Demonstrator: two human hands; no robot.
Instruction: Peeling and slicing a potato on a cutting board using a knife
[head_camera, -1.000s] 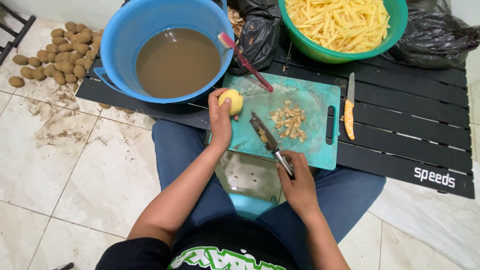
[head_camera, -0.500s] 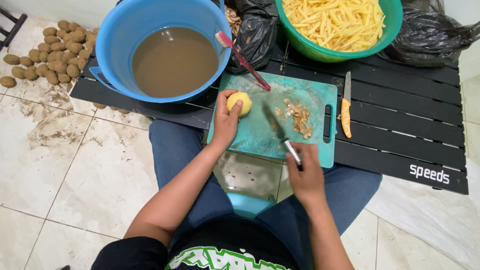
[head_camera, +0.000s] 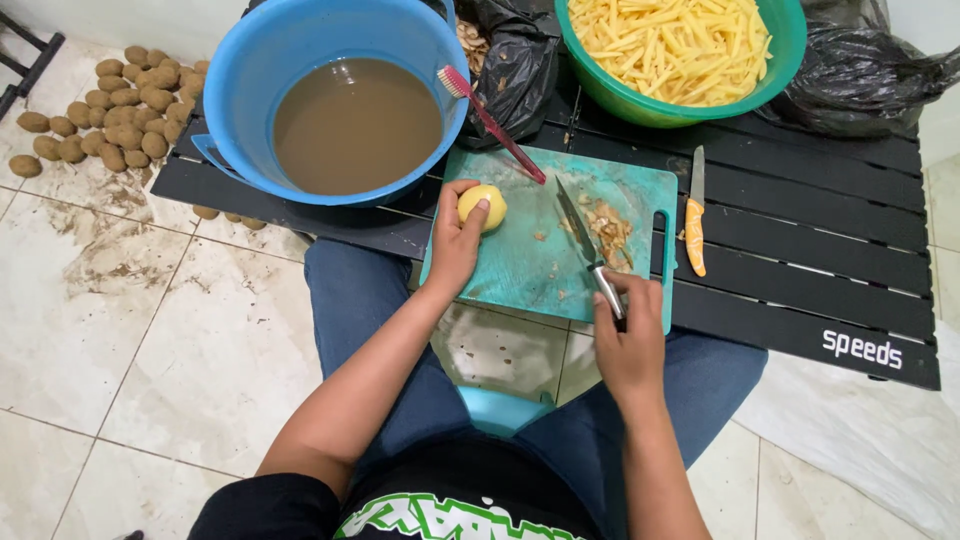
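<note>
- The low black slatted tabletop (head_camera: 800, 210) stands over the person's knees, and a teal plastic cutting board with a handle slot (head_camera: 520, 270) lies at its near edge, a little past that edge toward the lap.
- The left hand (head_camera: 455, 245) grasps a peeled pale yellow potato (head_camera: 482, 207) with thumb and fingers, and presses it on the left part of the board, near the board's far-left corner.
- The right hand (head_camera: 630, 345) is clenched around the metal handle of a kitchen knife with a dark blade (head_camera: 585, 240); the blade lies flat across the board and points to its far edge.
- A small heap of brown potato peels (head_camera: 610, 230) lies just beside the blade, on the right part of the board near the handle slot.
- A big round blue plastic basin with muddy brown water (head_camera: 350, 120) stands on the far-left corner of the tabletop, and a pink toothbrush (head_camera: 490, 120) leans from its rim to the board.
- A round green plastic bowl full of raw potato sticks (head_camera: 670, 45) stands at the far edge.
- A small knife with an orange handle (head_camera: 696, 215) lies on the slats just to the right of the board.
- Crumpled black plastic bags (head_camera: 860, 70) lie at the far edge, one between the two bowls and one at the far-right corner.
- The floor has pale tiles with mud stains (head_camera: 120, 330); a pile of unwashed brown potatoes (head_camera: 110, 125) lies on it to the left of the table.
</note>
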